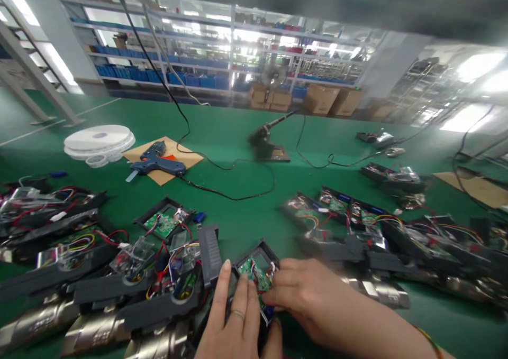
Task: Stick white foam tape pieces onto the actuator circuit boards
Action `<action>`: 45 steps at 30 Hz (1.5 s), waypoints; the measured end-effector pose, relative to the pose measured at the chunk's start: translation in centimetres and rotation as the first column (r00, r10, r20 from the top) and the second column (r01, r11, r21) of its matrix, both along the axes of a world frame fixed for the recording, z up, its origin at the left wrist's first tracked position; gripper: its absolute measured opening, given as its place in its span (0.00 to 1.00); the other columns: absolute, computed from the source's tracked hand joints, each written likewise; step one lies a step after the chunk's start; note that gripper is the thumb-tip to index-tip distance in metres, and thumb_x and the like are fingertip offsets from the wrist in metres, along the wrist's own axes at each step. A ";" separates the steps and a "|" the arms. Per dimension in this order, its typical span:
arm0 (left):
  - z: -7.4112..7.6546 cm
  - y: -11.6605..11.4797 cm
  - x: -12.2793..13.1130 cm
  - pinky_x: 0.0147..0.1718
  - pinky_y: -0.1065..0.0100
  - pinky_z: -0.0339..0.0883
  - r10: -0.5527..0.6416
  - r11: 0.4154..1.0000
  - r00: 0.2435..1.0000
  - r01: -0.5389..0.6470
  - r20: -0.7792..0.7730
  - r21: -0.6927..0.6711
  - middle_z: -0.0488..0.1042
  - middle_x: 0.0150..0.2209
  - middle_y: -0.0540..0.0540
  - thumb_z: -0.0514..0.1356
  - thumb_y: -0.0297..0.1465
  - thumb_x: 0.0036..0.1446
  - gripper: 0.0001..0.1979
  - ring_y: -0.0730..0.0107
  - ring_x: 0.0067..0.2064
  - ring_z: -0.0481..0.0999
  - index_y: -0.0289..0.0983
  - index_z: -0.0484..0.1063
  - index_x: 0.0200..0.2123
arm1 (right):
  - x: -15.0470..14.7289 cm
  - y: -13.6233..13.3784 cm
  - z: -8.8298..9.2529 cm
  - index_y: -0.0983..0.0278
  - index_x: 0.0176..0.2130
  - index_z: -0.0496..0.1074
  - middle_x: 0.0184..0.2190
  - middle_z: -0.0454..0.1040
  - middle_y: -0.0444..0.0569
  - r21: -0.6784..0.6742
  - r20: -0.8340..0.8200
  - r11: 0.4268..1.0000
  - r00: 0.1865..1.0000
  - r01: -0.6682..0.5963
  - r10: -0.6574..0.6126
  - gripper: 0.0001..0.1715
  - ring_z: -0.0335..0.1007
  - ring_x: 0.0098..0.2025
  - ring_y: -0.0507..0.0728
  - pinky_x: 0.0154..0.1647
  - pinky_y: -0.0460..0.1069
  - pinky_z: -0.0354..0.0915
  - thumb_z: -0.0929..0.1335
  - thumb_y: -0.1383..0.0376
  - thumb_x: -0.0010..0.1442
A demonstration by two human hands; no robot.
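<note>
Got case [270, 250] face-up on worktop [234, 219], this side of iron stand [262, 143] (blurred), w/ green board [250, 267] & wires [273, 268] showing inside. Set askew: far corner aimed roughly at stand, walls slanting back L & R from it. Can't read long axis for sure, w/ near end under hands. Resting L hand [236, 324] over case's L side, fingers straight, thumb spread toward near R; can't tell if gripping. Bending fingers of R hand [307, 287] in at case's R wall; can't tell if pinching anything. Have ribbed block [209, 253] just beside L index tip. See wired L units [162, 309] nearer than stand, off L, & R units [353, 248] off R. Spot glue gun [161, 163] on brown card [190, 158], L of stand, & white reels [99, 137] further L. See cartons [320, 99] beyond stand.
</note>
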State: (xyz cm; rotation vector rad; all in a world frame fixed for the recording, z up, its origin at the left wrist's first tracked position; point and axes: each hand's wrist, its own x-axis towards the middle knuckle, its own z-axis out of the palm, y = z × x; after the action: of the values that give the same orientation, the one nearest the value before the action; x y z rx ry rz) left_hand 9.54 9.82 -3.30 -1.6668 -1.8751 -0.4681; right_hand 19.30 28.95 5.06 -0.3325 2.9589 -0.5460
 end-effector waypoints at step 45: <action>2.6 0.7 -0.1 0.67 0.39 0.42 -0.065 0.998 0.998 0.065 -0.006 0.016 0.80 0.40 0.42 0.58 0.28 0.58 0.05 0.52 0.44 0.81 0.39 0.70 0.38 | 2.7 -0.8 -1.9 0.61 0.42 0.71 0.41 0.76 0.44 -0.079 -0.391 0.976 0.894 0.205 -0.220 0.07 0.61 0.49 0.58 0.51 0.53 0.51 0.64 0.71 0.69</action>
State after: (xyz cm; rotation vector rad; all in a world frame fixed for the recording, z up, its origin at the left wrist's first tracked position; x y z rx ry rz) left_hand 9.49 10.56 -0.70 -1.7209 -1.8133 -0.5035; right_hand 22.02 28.19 3.19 -0.1327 3.4125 -0.6204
